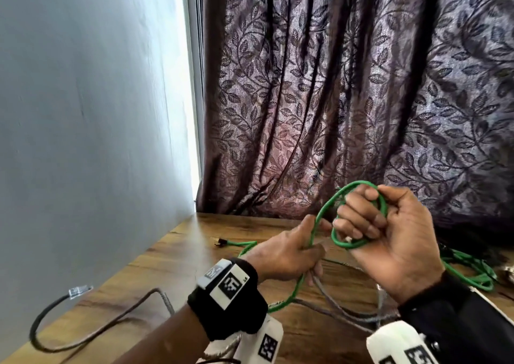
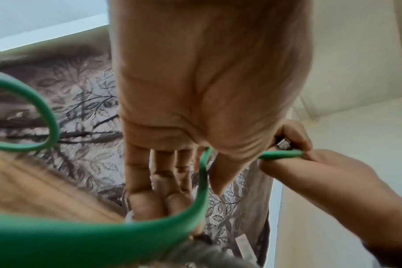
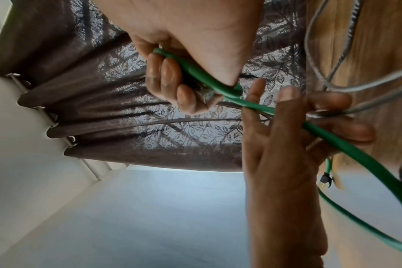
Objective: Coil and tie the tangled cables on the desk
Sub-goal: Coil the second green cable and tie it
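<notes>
A green cable point(image 1: 319, 216) rises off the wooden desk point(image 1: 172, 255) into both hands. My right hand point(image 1: 361, 224) is raised, fingers curled round a small loop of it, with its plug end tucked in the fist. My left hand point(image 1: 303, 245), just to the left and lower, grips the strand leading down from that loop. In the left wrist view the green cable point(image 2: 202, 181) passes between thumb and forefinger. In the right wrist view my right hand point(image 3: 172, 78) clasps the green cable point(image 3: 356, 154), which crosses my left hand point(image 3: 287, 127). A grey cable point(image 1: 325, 294) runs out under my left hand.
The green cable's other plug point(image 1: 219, 241) lies on the desk behind my left hand, and more green cable point(image 1: 472, 269) is heaped at the right. A dark cable point(image 1: 111, 324) with a clear plug point(image 1: 79, 290) snakes along the desk's left edge. A curtain point(image 1: 333, 99) hangs behind.
</notes>
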`<move>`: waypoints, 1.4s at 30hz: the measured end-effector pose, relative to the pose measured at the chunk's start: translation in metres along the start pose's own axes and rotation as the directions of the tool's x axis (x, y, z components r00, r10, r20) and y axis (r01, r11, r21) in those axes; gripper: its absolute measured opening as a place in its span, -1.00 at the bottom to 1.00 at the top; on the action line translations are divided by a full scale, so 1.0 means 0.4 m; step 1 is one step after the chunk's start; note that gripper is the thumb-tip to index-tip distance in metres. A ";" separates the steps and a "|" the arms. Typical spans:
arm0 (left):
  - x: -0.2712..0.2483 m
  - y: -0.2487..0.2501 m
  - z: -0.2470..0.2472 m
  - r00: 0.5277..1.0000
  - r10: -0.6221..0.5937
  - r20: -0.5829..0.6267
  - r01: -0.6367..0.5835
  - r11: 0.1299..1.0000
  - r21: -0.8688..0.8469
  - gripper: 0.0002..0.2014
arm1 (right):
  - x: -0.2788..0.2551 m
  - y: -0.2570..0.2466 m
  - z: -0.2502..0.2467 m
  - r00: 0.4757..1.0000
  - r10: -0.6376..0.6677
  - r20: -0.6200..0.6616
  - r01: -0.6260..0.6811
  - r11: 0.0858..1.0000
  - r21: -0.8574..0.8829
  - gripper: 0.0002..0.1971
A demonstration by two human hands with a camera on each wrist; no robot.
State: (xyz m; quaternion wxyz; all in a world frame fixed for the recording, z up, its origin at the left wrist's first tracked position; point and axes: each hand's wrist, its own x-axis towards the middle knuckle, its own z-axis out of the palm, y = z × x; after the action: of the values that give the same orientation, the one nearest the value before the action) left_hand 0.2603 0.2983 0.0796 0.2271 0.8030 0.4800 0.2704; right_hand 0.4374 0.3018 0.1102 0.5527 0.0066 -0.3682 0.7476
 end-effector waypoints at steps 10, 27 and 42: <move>-0.010 0.023 -0.012 0.987 0.156 -0.029 -0.134 0.916 0.378 -0.70 | 0.005 -0.029 -0.002 0.992 -0.126 -0.032 0.126 0.992 -0.005 -0.80; -0.013 0.044 -0.045 0.905 0.418 -0.074 -0.331 0.803 0.495 -0.87 | 0.003 0.012 -0.033 0.975 -0.156 -0.155 0.063 0.873 -0.485 -0.38; -0.012 0.036 -0.078 0.743 0.568 -0.354 -0.314 0.763 0.565 -0.79 | -0.013 0.043 -0.029 0.996 0.072 -0.053 -0.085 0.576 -0.813 -0.01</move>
State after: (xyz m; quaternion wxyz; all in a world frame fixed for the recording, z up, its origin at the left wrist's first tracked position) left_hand 0.2473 0.2913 0.1109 -0.1815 0.8256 0.3614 0.3934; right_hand 0.4298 0.3018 0.0902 0.4632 -0.2689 -0.6657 0.5197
